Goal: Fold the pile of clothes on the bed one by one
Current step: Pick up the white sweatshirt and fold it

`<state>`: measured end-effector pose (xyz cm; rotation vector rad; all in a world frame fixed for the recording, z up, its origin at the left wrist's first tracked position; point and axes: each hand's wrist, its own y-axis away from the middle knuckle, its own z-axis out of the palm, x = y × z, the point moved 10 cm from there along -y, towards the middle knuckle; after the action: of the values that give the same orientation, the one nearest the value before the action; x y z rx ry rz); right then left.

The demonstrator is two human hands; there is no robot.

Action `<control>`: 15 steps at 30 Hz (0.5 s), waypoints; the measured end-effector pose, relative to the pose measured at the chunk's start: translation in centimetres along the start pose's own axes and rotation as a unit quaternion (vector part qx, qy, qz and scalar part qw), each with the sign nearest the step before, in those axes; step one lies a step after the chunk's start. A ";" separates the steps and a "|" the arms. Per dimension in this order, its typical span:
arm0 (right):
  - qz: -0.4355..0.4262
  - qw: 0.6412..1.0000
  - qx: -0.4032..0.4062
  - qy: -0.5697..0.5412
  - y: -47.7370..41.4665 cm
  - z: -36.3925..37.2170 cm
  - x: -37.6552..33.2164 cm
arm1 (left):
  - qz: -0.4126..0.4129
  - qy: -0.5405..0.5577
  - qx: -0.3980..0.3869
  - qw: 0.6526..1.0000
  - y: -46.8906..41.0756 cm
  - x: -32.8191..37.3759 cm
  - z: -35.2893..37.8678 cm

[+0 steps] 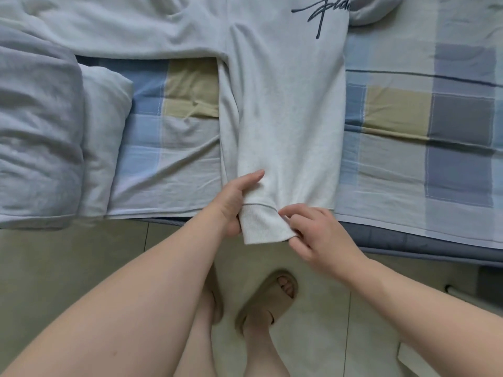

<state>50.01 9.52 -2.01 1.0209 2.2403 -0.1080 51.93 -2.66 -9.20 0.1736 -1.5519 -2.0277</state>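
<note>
A pale grey sweatshirt (283,99) with dark script lettering lies flat on the bed, one sleeve folded down over its body toward me. The sleeve's ribbed cuff (265,225) hangs just past the bed's near edge. My left hand (235,202) grips the cuff's left side, thumb on top and fingers beneath. My right hand (313,232) pinches the cuff's right corner between thumb and fingertips. The sweatshirt's other sleeve stretches left along the top of the view.
A checked blue, tan and grey bedsheet (408,118) covers the bed. Folded pale clothes (40,126) are stacked at the left edge. Below are a tiled floor (81,254) and my feet in tan slippers (268,300).
</note>
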 end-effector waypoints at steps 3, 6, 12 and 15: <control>-0.002 0.999 -0.027 0.043 0.5 0.3 0.6 | 0.029 0.006 0.018 0.999 0.0 0.4 -1.8; 0.001 0.995 -0.053 0.085 0.6 1.0 1.3 | 0.072 -0.032 0.080 0.994 -0.4 0.5 -5.5; 0.117 0.958 -0.257 0.044 0.1 4.6 4.0 | 0.125 -0.336 0.266 0.895 0.2 1.5 -9.5; 0.185 0.981 -0.059 0.016 -1.7 0.6 5.2 | 0.147 -0.342 0.279 0.885 0.0 1.8 -8.7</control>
<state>46.66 11.52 -5.93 1.3595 2.0189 0.2013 54.18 -10.93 -11.48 -0.5953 -2.3967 -1.4090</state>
